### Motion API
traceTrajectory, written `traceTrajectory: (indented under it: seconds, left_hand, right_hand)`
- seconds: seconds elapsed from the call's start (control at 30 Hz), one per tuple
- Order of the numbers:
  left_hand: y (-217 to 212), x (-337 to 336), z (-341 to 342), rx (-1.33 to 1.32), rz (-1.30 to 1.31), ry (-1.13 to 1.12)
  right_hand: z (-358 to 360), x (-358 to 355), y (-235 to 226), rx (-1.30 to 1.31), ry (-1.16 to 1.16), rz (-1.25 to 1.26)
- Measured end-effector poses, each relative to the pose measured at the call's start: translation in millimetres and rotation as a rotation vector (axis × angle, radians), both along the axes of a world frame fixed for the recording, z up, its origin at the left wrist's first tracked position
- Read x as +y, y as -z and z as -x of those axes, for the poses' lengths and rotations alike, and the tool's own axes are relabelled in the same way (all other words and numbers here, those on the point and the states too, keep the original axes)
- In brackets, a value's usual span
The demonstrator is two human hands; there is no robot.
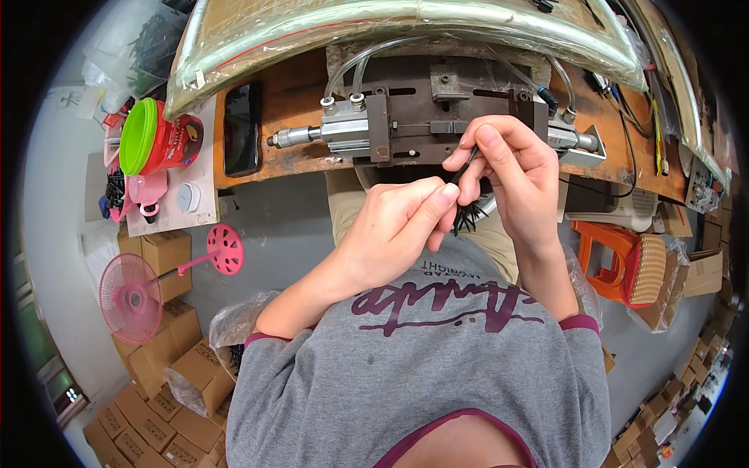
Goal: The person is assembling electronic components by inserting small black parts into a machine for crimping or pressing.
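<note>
In front of my chest, both hands meet around a slim black stick-like part (470,158). My right hand (511,168) pinches its upper end between thumb and fingers. My left hand (402,222) is closed at the lower end, thumb pressed on the fingers; what else it may hold is hidden. Below my fingers several thin black pieces (468,218) stick out in a bunch, and I cannot tell whether a hand holds them. Just beyond my hands is a metal fixture with a left air cylinder (346,129) and a right cylinder (573,139) facing each other.
A phone (243,129) lies on the wooden bench (292,168), left of the fixture. Red bucket (183,140), green-rimmed tub and pink cup (147,189) stand further left. A pink fan (131,298), cardboard boxes (168,339) and an orange stool (608,261) are around me. Clear air hoses (367,58) arch behind.
</note>
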State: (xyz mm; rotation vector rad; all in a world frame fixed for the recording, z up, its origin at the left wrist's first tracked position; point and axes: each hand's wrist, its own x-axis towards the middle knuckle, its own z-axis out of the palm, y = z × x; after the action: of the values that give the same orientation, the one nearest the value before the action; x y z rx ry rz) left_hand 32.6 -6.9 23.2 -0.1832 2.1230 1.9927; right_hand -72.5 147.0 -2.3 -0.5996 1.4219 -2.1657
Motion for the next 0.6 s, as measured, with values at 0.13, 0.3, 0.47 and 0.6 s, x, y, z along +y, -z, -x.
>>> traceTrajectory:
  seconds: [0.13, 0.3, 0.47, 0.6]
  left_hand:
    - [5, 3, 0, 0.005, -0.054, -0.029]
    - [5, 4, 1, -0.035, -0.121, -0.007]
    - [6, 5, 3, 0.133, 0.050, -0.100]
    - [10, 3, 2, 0.551, 0.281, -0.156]
  right_hand:
    - [-7, 0, -3, 0.060, 0.036, -0.009]
    - [-9, 3, 0, 0.059, 0.007, -0.016]
    - [-6, 5, -1, 0.030, 0.095, -0.065]
    - [7, 11, 2, 0.007, 0.160, -0.085]
